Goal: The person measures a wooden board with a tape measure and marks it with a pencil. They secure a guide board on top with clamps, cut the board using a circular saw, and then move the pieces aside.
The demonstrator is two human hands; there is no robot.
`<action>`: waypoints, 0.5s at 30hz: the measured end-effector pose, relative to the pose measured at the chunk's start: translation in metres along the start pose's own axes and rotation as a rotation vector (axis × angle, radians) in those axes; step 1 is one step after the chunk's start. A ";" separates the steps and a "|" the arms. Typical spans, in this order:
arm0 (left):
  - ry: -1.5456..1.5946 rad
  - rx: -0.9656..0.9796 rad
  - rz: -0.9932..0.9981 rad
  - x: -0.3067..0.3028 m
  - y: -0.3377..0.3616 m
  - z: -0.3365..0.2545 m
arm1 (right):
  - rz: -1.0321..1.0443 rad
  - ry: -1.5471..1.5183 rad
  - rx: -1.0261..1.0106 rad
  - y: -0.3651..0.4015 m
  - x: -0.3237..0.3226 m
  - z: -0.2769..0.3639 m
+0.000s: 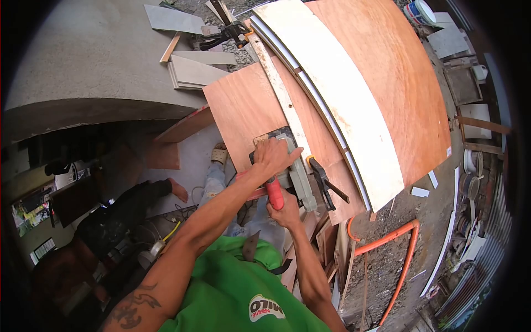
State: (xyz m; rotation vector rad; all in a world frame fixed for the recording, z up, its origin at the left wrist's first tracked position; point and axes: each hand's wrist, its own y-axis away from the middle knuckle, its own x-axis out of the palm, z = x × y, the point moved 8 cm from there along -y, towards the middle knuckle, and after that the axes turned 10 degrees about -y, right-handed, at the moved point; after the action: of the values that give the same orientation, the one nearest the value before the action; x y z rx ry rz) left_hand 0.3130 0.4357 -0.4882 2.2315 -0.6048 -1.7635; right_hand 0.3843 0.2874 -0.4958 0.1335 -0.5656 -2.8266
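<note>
A circular saw (298,182) with a red handle and a grey base plate rests on a reddish plywood sheet (243,99). My left hand (272,157) is closed over the front of the saw, its thumb stretched to the right. Lower down, my right hand (285,209) wraps round the red rear handle. The base plate lies along a pale, stained straight strip (279,91) on the plywood. One bar clamp (326,182) grips the strip's near end, and another bar clamp (235,34) is at its far end. The blade is hidden.
A curved white-topped panel (337,88) lies right of the strip, over a larger plywood sheet (398,72). Offcuts (193,72) sit on the concrete ledge at upper left. A person in dark clothes (121,213) is at left. An orange pipe (406,260) stands lower right.
</note>
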 end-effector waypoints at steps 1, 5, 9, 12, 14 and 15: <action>0.009 -0.007 -0.007 0.000 -0.001 0.001 | -0.004 -0.001 -0.004 -0.001 0.000 0.001; 0.002 -0.041 -0.029 -0.005 -0.003 0.003 | -0.003 0.036 -0.021 -0.004 0.000 0.004; -0.023 -0.076 0.106 -0.006 -0.008 0.004 | 0.004 0.027 -0.005 -0.008 0.001 0.008; -0.011 -0.111 0.081 -0.014 -0.009 0.006 | -0.008 0.031 0.001 -0.011 0.002 0.010; -0.008 -0.132 0.104 -0.015 -0.010 0.008 | -0.008 0.024 -0.014 -0.014 0.002 0.013; -0.009 -0.131 0.105 -0.015 -0.011 0.008 | -0.009 0.023 -0.014 -0.014 0.002 0.013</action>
State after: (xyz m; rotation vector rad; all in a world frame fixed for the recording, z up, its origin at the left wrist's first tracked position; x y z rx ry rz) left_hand 0.3043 0.4530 -0.4814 2.0675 -0.5799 -1.7111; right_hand 0.3774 0.3044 -0.4895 0.1661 -0.5418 -2.8332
